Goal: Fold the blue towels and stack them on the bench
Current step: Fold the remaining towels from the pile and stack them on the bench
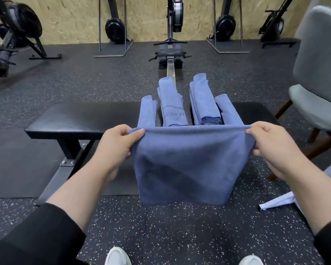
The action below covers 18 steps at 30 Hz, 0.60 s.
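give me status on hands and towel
Left hand and right hand pinch blue towel top corners. Hangs before bench. Nothing in the way.

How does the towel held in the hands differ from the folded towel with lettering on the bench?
The held towel hangs in the air in front of the bench, pinched at its top corners by the left hand and right hand; the lettered towel lies on the bench untouched. The held towel is spread wide, while the lettered towel is folded into a narrow strip. The held towel's visible face is plain; the lettered towel shows dark print. Both are blue.
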{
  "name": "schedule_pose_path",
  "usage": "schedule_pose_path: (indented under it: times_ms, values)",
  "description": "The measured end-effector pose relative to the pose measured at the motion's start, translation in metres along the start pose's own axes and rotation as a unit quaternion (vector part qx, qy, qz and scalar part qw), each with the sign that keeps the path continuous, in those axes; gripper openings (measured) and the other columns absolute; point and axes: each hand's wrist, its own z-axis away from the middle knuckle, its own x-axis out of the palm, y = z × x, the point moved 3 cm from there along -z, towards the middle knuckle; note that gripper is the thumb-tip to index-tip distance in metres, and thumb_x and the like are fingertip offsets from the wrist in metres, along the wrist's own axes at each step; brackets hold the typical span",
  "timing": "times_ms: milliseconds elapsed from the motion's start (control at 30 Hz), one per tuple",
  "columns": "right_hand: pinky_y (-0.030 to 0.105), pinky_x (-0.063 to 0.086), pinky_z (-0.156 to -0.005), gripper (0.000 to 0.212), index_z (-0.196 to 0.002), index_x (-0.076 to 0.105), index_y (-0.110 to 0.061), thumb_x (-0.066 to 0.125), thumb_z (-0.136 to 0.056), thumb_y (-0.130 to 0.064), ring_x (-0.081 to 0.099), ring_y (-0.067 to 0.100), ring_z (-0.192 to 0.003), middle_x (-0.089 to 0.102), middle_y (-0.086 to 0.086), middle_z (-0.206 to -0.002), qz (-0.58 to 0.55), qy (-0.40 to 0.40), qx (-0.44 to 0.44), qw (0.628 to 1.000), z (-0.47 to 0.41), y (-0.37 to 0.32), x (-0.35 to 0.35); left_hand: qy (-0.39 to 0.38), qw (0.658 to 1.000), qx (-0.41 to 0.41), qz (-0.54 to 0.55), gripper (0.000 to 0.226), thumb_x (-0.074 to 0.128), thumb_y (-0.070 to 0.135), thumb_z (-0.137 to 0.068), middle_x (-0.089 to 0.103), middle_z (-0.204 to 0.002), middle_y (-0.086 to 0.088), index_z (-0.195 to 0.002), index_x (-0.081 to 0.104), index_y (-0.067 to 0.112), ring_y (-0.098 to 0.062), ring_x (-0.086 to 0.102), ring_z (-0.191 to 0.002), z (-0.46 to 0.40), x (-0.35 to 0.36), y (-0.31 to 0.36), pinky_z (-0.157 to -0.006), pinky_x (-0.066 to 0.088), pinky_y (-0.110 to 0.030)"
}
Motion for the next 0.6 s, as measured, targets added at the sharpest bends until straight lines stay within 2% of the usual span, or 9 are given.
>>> schedule_pose_path:
  times_ms: [67, 133, 233, 300, 367, 433, 467, 533, 600]
  values:
    - [0.038, 0.043, -0.065, 0.019, -0.078, 0.051, -0.011, 0.057, -0.079, -0.029, 0.044, 0.023, -0.08, 0.045, 0.008, -0.085, -0.021, -0.011, 0.024, 0.999, -0.003, -0.001, 0.009, 0.037, 0.999, -0.015, 0.015, 0.03, 0.075, 0.031, -0.088, 0.042, -0.073, -0.004, -0.074, 0.052, 0.017, -0.017, 0.037, -0.069, -0.005, 0.011, -0.005, -0.062, 0.034, -0.032]
    - [0.034, 0.048, -0.062, 0.004, -0.088, 0.055, -0.013, 0.054, -0.09, -0.017, 0.044, 0.025, -0.08, 0.046, 0.009, -0.085, -0.044, -0.03, 0.048, 0.997, -0.008, 0.002, 0.021, 0.063, 0.998, -0.003, 0.006, 0.039, 0.076, 0.036, -0.085, 0.04, -0.069, -0.004, -0.07, 0.048, 0.013, -0.017, 0.035, -0.066, -0.011, 0.024, -0.005, -0.061, 0.031, -0.034]
    - [0.035, 0.058, -0.063, 0.013, -0.097, 0.06, -0.01, 0.048, -0.098, -0.007, 0.053, 0.027, -0.081, 0.054, 0.014, -0.086, -0.06, -0.092, 0.086, 0.99, -0.012, 0.005, 0.046, 0.079, 0.995, 0.036, -0.047, 0.049, 0.075, 0.04, -0.085, 0.039, -0.062, 0.0, -0.069, 0.048, 0.002, -0.015, 0.033, -0.062, -0.014, 0.045, 0.003, -0.06, 0.03, -0.032]
    - [0.036, 0.061, -0.066, 0.014, -0.098, 0.062, -0.01, 0.048, -0.1, -0.007, 0.054, 0.027, -0.082, 0.054, 0.014, -0.087, -0.072, -0.114, 0.089, 0.987, -0.012, 0.004, 0.063, 0.073, 0.995, 0.048, -0.055, 0.043, 0.073, 0.037, -0.089, 0.04, -0.058, 0.005, -0.063, 0.051, 0.01, -0.012, 0.033, -0.058, -0.011, 0.062, 0.009, -0.054, 0.028, -0.028]
    - [0.041, 0.062, -0.071, 0.015, -0.091, 0.063, -0.007, 0.051, -0.099, -0.007, 0.054, 0.027, -0.081, 0.055, 0.015, -0.086, -0.077, -0.115, 0.09, 0.986, -0.012, 0.003, 0.077, 0.046, 0.996, 0.05, -0.053, 0.037, 0.07, 0.036, -0.093, 0.045, -0.057, 0.009, -0.065, 0.058, 0.014, -0.009, 0.034, -0.056, -0.008, 0.08, 0.011, -0.052, 0.028, -0.025]
    - [0.046, 0.061, -0.077, 0.021, -0.087, 0.064, 0.006, 0.052, -0.099, -0.007, 0.057, 0.027, -0.081, 0.06, 0.017, -0.085, -0.086, -0.113, 0.1, 0.985, -0.013, 0.002, 0.089, 0.026, 0.995, 0.061, -0.074, 0.033, 0.068, 0.034, -0.094, 0.049, -0.056, 0.011, -0.071, 0.064, 0.012, -0.006, 0.036, -0.054, -0.007, 0.095, 0.014, -0.051, 0.03, -0.021]
    - [0.045, 0.06, -0.076, 0.022, -0.091, 0.065, 0.008, 0.052, -0.099, -0.007, 0.058, 0.026, -0.08, 0.063, 0.018, -0.086, -0.093, -0.117, 0.103, 0.983, -0.013, 0.002, 0.094, 0.022, 0.994, 0.071, -0.082, 0.03, 0.069, 0.033, -0.094, 0.052, -0.056, 0.011, -0.073, 0.067, 0.011, -0.004, 0.037, -0.053, -0.006, 0.102, 0.015, -0.05, 0.032, -0.018]
    - [0.034, 0.055, -0.07, 0.025, -0.095, 0.07, 0.005, 0.05, -0.101, -0.009, 0.06, 0.021, -0.078, 0.07, 0.02, -0.087, -0.106, -0.135, 0.104, 0.98, -0.012, 0.0, 0.104, 0.018, 0.992, 0.092, -0.091, 0.025, 0.072, 0.029, -0.092, 0.059, -0.058, 0.008, -0.072, 0.069, 0.014, -0.004, 0.045, -0.055, -0.005, 0.112, 0.017, -0.054, 0.037, -0.016]
    - [0.023, 0.054, -0.065, 0.03, -0.095, 0.076, -0.004, 0.047, -0.103, -0.01, 0.064, 0.012, -0.074, 0.075, 0.013, -0.088, -0.129, -0.16, 0.103, 0.973, -0.011, 0.001, 0.111, 0.019, 0.988, 0.111, -0.105, 0.023, 0.074, 0.029, -0.089, 0.066, -0.068, 0.008, -0.068, 0.069, 0.023, -0.007, 0.055, -0.064, -0.005, 0.119, 0.017, -0.061, 0.045, -0.02]
